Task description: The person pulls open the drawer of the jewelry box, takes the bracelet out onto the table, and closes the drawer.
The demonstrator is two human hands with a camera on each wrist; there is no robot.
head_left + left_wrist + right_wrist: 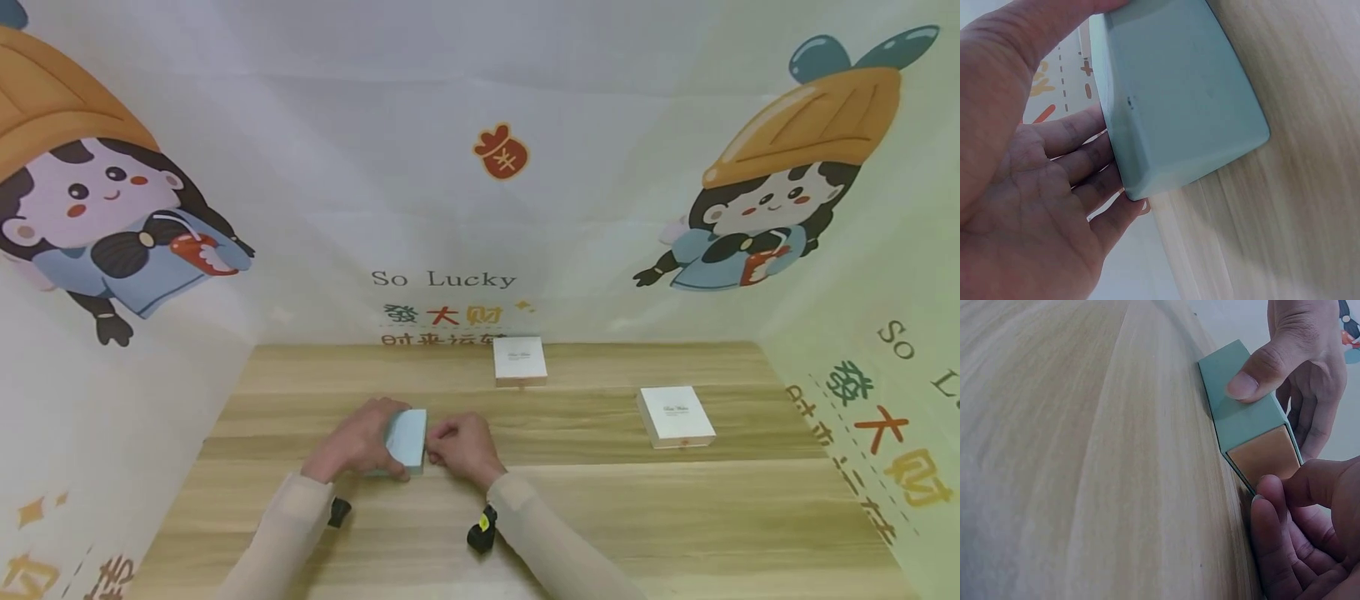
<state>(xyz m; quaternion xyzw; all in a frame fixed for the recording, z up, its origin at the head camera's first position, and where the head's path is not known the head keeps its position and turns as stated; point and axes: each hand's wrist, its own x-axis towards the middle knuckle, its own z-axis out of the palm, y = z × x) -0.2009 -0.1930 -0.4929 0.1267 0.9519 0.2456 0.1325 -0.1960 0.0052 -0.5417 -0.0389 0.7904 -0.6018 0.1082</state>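
Note:
A pale green box (pixel 407 438) lies low over the wooden table, left of the middle in the head view. My left hand (pixel 363 437) grips it from the left. In the right wrist view the left thumb (pixel 1260 378) lies along one green side, and the left fingers go round behind. Facing my right hand, the box's end shows a tan-orange inner panel (pixel 1264 456) framed by the green sleeve. My right hand (pixel 467 450) has its thumb and forefinger pinched together at the lower edge of that end; what lies between the tips is hidden.
Two white boxes with small print stand on the wooden table (pixel 585 500): one white box (pixel 520 360) against the back wall, another white box (pixel 675 415) to the right. Printed cloth walls (pixel 600 250) enclose the back and both sides. Black wrist gear (pixel 482 531) hangs by my right sleeve.

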